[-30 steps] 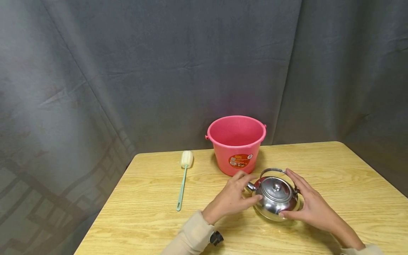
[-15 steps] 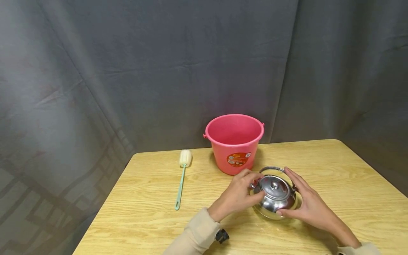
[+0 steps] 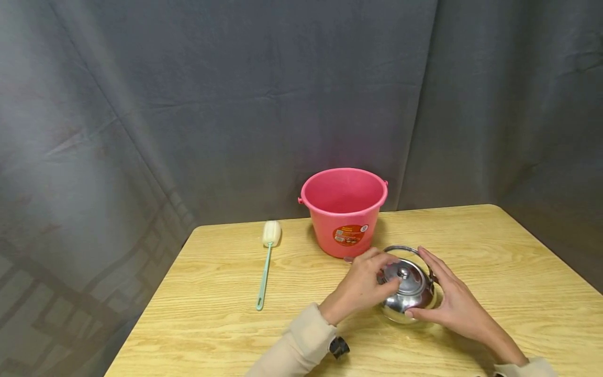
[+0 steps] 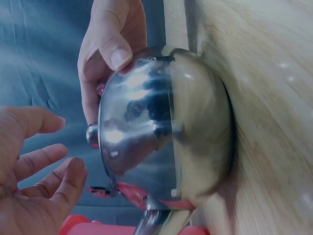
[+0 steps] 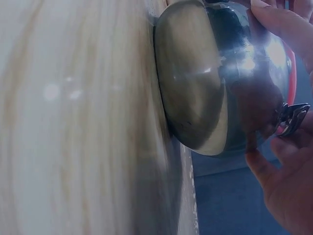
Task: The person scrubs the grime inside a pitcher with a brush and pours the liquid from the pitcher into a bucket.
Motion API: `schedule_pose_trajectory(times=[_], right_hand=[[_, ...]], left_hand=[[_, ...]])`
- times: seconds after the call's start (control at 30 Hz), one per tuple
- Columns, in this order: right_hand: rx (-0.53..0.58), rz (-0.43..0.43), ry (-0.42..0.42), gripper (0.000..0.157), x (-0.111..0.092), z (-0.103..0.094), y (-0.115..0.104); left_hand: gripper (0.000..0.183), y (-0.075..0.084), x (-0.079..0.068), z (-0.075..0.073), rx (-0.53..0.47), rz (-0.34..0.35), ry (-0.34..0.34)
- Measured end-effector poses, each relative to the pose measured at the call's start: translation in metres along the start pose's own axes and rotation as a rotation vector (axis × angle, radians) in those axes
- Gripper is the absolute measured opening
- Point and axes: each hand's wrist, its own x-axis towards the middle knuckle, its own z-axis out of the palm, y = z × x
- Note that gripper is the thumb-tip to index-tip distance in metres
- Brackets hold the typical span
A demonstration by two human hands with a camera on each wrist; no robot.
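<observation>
A shiny steel kettle (image 3: 409, 302) stands on the table, its spout (image 4: 155, 221) towards the bucket and its arched handle (image 3: 400, 247) raised. My right hand (image 3: 454, 306) holds the kettle's right side, thumb on the front of the body and fingers round the back by the handle bracket (image 5: 293, 117). My left hand (image 3: 361, 281) hovers over the lid (image 3: 414, 281), fingers loosely bent near the lid knob (image 4: 92, 135). In the left wrist view a gap shows between those fingers and the knob. In the head view that hand hides part of the spout.
Behind the kettle stands a pink bucket (image 3: 325, 225) with an orange label. To the left lies a sponge brush (image 3: 271, 234) with a green handle. All rest on a light wooden table (image 3: 212, 293), with a grey curtain (image 3: 235, 131) behind it.
My left hand has moved right, from beside the spout to above the lid. The right hand keeps its hold on the kettle. The view has shifted slightly.
</observation>
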Motion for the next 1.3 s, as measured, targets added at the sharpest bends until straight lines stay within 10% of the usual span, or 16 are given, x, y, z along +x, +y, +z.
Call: schedule_pose_trajectory(times=[0.77,1.3], right_hand=[[0.107,0.009,0.001,0.118,-0.002,0.003,0.002],[0.218,-0.051,0.041,0.080,0.000,0.003,0.001]], left_hand=[[0.025,0.008,0.016,0.017,0.156,-0.008,-0.042],[0.023,0.012,0.023,0.019,0.185,-0.058,-0.101]])
